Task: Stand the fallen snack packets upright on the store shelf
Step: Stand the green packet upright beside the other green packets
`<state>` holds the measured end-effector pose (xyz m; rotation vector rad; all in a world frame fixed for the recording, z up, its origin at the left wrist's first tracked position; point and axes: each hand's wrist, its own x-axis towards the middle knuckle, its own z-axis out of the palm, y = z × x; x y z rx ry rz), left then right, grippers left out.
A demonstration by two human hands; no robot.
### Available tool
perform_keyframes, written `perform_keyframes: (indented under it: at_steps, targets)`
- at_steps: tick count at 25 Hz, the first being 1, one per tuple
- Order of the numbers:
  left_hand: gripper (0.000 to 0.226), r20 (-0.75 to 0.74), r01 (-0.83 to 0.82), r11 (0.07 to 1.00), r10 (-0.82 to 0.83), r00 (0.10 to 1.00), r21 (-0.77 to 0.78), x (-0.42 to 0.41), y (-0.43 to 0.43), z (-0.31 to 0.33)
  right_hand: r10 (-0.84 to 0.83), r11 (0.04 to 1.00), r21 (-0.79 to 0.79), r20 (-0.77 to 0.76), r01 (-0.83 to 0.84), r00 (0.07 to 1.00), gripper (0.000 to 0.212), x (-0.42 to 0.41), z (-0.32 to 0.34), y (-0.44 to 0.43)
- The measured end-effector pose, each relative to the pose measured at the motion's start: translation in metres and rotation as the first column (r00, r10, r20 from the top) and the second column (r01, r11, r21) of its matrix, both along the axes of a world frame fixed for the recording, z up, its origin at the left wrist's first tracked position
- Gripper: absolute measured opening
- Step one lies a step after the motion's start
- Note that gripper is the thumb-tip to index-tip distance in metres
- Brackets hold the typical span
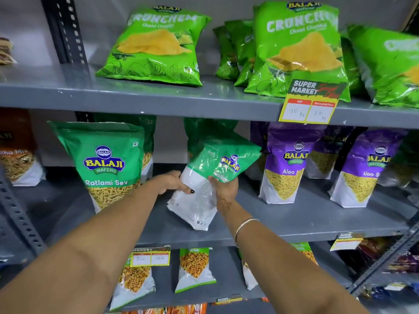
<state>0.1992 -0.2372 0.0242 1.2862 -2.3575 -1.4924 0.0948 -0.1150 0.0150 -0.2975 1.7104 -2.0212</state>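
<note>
Grey metal shelving fills the view in three tiers, with a perforated dark upright (68, 30) at the top left. On the top shelf (158, 96), going left to right, one bright green Crunchem bag (156, 44) leans back alone, then a cluster of at least four more green bags (297, 48) crowds the right end behind a yellow price tag (310, 103) that hangs from the shelf edge. On the middle shelf (317, 220), an orange mix pouch (15, 155) sits at the far left, then one green Ratlami Sev pouch (106, 162) stands upright with another green pouch partly hidden behind it. Just right of it, the left hand (172, 182) grips the white lower half of a tilted green Ratlami Sev packet (210, 177), thumb across the front, fingers curled behind. The right hand (224, 191) clasps the same packet from its right side, fingers wrapped around the edge; a thin bangle (244, 227) circles that wrist. The packet leans with its green top toward the upper right and its white bottom corner touching the shelf near the front edge. Further right, two purple Aloo Sev pouches (288, 164) stand upright in front, with more purple ones behind. On the bottom shelf (222, 268), four small green-topped packets (195, 268) stand in a row.
</note>
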Motion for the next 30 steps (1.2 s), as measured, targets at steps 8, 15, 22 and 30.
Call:
perform_keyframes:
  at_steps: [8, 15, 22, 30]
  targets:
    - [0.082, -0.280, -0.388, 0.919, 0.355, 0.892, -0.069, -0.013, 0.014, -0.052, 0.341, 0.935, 0.242, -0.401, -0.261, 0.850, 0.061, -0.036, -0.001, -0.011]
    - [0.081, -0.311, -0.363, 0.930, 0.330, 0.891, -0.053, -0.011, 0.019, -0.047, 0.408, 0.903, 0.295, -0.368, -0.311, 0.836, 0.067, -0.047, -0.004, -0.009]
    - [0.040, -0.090, -0.129, 0.990, 0.134, 0.987, 0.057, 0.015, 0.006, -0.031, 0.466, 0.800, 0.486, -0.135, -0.351, 0.875, 0.071, -0.054, -0.020, -0.013]
    - [0.056, -0.059, -0.137, 0.987, 0.142, 0.988, 0.080, 0.013, 0.010, -0.035, 0.665, 0.691, 0.557, -0.240, -0.461, 0.707, 0.047, -0.068, -0.027, -0.004]
